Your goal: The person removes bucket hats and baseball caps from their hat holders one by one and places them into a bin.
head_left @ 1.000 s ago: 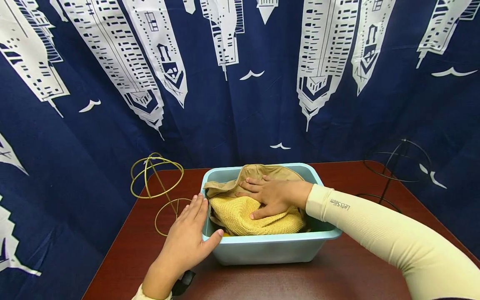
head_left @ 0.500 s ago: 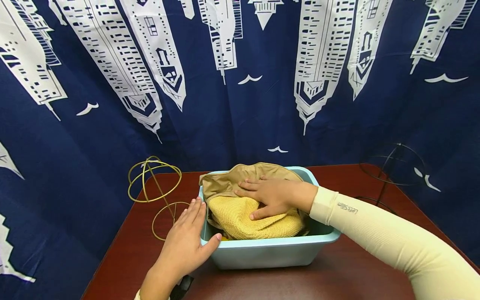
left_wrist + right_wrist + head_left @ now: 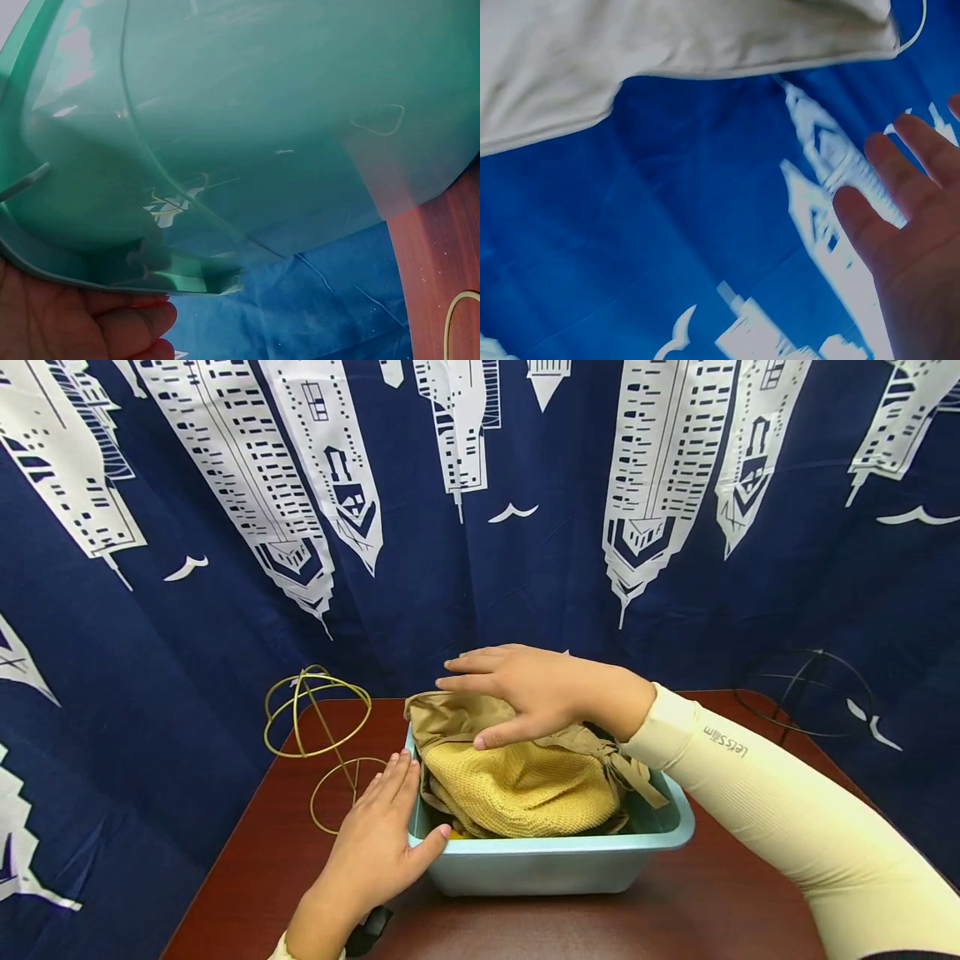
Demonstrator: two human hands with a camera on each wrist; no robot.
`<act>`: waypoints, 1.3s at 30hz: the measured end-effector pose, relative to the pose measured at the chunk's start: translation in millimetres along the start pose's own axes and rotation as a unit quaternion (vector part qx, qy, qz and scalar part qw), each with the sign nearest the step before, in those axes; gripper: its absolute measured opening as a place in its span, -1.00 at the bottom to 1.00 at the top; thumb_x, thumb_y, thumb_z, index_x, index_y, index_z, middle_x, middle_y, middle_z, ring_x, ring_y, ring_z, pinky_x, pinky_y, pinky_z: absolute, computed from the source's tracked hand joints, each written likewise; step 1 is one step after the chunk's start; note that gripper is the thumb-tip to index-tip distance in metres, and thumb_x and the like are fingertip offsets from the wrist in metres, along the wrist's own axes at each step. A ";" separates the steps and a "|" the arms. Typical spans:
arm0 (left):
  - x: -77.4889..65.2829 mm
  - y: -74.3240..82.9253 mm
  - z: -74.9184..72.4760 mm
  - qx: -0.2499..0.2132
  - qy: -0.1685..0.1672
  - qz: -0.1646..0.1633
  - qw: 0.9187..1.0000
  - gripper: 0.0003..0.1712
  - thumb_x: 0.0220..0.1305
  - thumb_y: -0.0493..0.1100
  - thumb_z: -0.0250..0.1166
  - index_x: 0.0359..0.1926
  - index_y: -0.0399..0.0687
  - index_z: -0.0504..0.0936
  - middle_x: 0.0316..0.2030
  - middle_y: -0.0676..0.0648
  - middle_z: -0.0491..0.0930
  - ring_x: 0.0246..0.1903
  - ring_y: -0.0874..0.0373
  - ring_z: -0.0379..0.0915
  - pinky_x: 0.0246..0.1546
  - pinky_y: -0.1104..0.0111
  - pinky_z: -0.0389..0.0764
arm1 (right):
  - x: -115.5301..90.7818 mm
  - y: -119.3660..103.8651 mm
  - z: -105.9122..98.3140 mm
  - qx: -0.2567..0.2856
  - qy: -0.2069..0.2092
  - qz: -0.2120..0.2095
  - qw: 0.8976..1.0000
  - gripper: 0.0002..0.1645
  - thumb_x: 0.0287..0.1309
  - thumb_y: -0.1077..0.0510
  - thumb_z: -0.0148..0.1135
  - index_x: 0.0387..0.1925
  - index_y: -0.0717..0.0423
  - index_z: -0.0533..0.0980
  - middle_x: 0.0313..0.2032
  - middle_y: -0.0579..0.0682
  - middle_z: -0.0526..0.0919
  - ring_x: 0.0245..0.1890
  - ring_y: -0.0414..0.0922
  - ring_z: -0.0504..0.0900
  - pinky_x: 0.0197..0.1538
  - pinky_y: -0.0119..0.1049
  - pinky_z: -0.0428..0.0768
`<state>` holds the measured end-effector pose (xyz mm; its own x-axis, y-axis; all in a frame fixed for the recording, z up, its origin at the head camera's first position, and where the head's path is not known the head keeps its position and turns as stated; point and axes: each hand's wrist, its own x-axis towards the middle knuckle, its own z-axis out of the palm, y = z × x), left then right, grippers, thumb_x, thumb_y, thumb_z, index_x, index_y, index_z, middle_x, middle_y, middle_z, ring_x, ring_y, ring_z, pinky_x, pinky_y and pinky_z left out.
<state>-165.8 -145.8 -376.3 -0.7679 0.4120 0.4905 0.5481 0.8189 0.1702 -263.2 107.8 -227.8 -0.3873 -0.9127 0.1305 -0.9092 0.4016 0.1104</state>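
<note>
A light blue plastic basin (image 3: 543, 867) holds a rumpled yellow knitted piece (image 3: 525, 793) with tan cloth (image 3: 442, 714) around its back and sides. A tied tan bow (image 3: 637, 777) hangs at the right. My left hand (image 3: 375, 827) lies with straight fingers along the basin's left rim, thumb at the front corner. In the left wrist view, its fingers show below the basin wall (image 3: 247, 127). Spread and holding nothing, my right hand (image 3: 558, 689) is above the tan cloth. The right wrist view shows this hand (image 3: 922, 217) apart from the cloth's edge (image 3: 690, 45).
The basin stands on a dark red-brown table (image 3: 247, 877). A gold wire stand (image 3: 330, 743) is at the left, a black wire stand (image 3: 802, 693) at the right. Behind hangs a navy curtain (image 3: 480, 593) with white building prints.
My right hand has lifted off the yellow knitted piece, uncovering more of it and the tan bow at the right. The left hand keeps its place on the rim.
</note>
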 end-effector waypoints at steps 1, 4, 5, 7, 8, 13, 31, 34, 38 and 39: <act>0.0 -0.3 -0.2 -0.001 -0.001 0.000 1.000 -0.02 0.19 0.26 0.29 0.35 -0.44 0.35 0.40 -0.33 0.25 0.43 -0.10 0.12 0.36 -0.01 0.23 | 7.5 -2.5 1.4 -0.009 -0.001 -0.010 1.000 -0.05 0.26 -0.44 0.04 0.50 -0.01 0.23 0.47 0.05 0.22 0.47 0.02 0.14 0.45 0.06 0.10; 0.4 -0.8 -1.0 0.000 -0.005 0.001 1.000 -0.02 0.23 0.29 0.24 0.36 -0.43 0.35 0.41 -0.33 0.24 0.43 -0.09 0.12 0.35 -0.01 0.25 | 27.6 -10.9 7.7 -0.025 -0.019 -0.028 0.999 0.00 0.24 -0.49 0.00 0.54 -0.08 0.13 0.51 0.01 0.12 0.51 0.02 0.03 0.47 0.11 -0.01; 0.7 -0.9 -1.4 0.001 -0.008 0.001 1.000 -0.02 0.24 0.31 0.22 0.36 -0.43 0.35 0.41 -0.32 0.23 0.43 -0.09 0.12 0.35 0.00 0.24 | 33.2 -13.7 10.1 -0.030 -0.030 -0.029 0.999 0.02 0.23 -0.51 -0.01 0.55 -0.11 0.10 0.52 -0.01 0.09 0.52 0.01 -0.01 0.47 0.13 -0.04; 0.9 -1.8 -1.5 0.004 -0.012 0.001 1.000 -0.01 0.27 0.34 0.17 0.37 -0.42 0.34 0.42 -0.31 0.22 0.43 -0.07 0.11 0.35 0.00 0.24 | 43.3 -19.2 15.3 -0.031 -0.066 -0.024 0.997 0.08 0.19 -0.56 -0.03 0.57 -0.17 0.02 0.54 -0.04 0.00 0.54 -0.02 -0.11 0.48 0.13 -0.10; 0.9 -2.1 -1.8 0.006 -0.013 0.001 1.000 0.00 0.27 0.35 0.15 0.37 -0.41 0.33 0.42 -0.31 0.21 0.43 -0.07 0.11 0.35 0.00 0.24 | 47.3 -22.0 17.7 -0.028 -0.089 -0.019 0.995 0.11 0.16 -0.59 -0.03 0.58 -0.20 -0.02 0.56 -0.05 -0.05 0.54 -0.03 -0.17 0.48 0.13 -0.13; 0.3 -3.0 -2.7 0.009 -0.012 0.004 1.000 0.00 0.28 0.35 0.14 0.38 -0.42 0.33 0.42 -0.31 0.23 0.43 -0.07 0.12 0.35 0.00 0.24 | 56.0 -31.5 25.3 -0.045 -0.176 0.011 0.983 0.26 -0.02 -0.68 0.03 0.58 -0.32 -0.15 0.57 -0.09 -0.23 0.54 -0.05 -0.36 0.49 0.08 -0.21; 2.3 -2.7 0.1 0.010 -0.006 0.011 1.000 -0.02 0.24 0.31 0.19 0.34 -0.43 0.37 0.40 -0.33 0.26 0.42 -0.11 0.12 0.35 0.00 0.25 | -8.8 21.3 59.4 -0.059 -0.100 0.047 0.992 0.22 0.04 -0.75 -0.32 0.58 -0.23 -0.11 0.57 -0.04 -0.22 0.54 -0.11 -0.32 0.49 0.09 -0.22; 1.8 -2.4 0.1 0.009 -0.007 0.008 1.000 -0.03 0.22 0.29 0.23 0.34 -0.43 0.37 0.40 -0.33 0.26 0.43 -0.10 0.12 0.36 0.00 0.24 | -18.4 27.1 67.2 -0.063 -0.109 0.069 0.990 0.20 0.04 -0.76 -0.36 0.58 -0.27 -0.15 0.57 -0.04 -0.25 0.54 -0.06 -0.38 0.48 0.14 -0.28; 0.7 -2.1 -0.6 0.003 -0.012 0.001 1.000 -0.03 0.21 0.28 0.26 0.36 -0.42 0.35 0.41 -0.31 0.24 0.43 -0.07 0.11 0.37 0.02 0.23 | -23.3 32.9 73.3 -0.047 -0.115 0.094 0.988 0.20 0.03 -0.76 -0.35 0.58 -0.31 -0.18 0.57 -0.14 -0.26 0.53 0.00 -0.46 0.43 0.28 -0.33; 0.4 -1.7 -0.6 0.001 -0.012 -0.001 1.000 -0.03 0.22 0.28 0.25 0.36 -0.42 0.35 0.41 -0.30 0.24 0.44 -0.07 0.11 0.37 0.02 0.23 | -23.9 34.9 75.2 -0.040 -0.118 0.102 0.987 0.20 0.02 -0.77 -0.35 0.58 -0.33 -0.19 0.57 -0.18 -0.27 0.52 0.01 -0.49 0.41 0.32 -0.33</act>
<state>-166.8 -147.3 -375.9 -0.7767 0.4205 0.4690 0.5461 0.8206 0.1686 -297.2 137.9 -301.2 -0.5946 -0.8006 -0.0735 -0.7970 0.5750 0.1849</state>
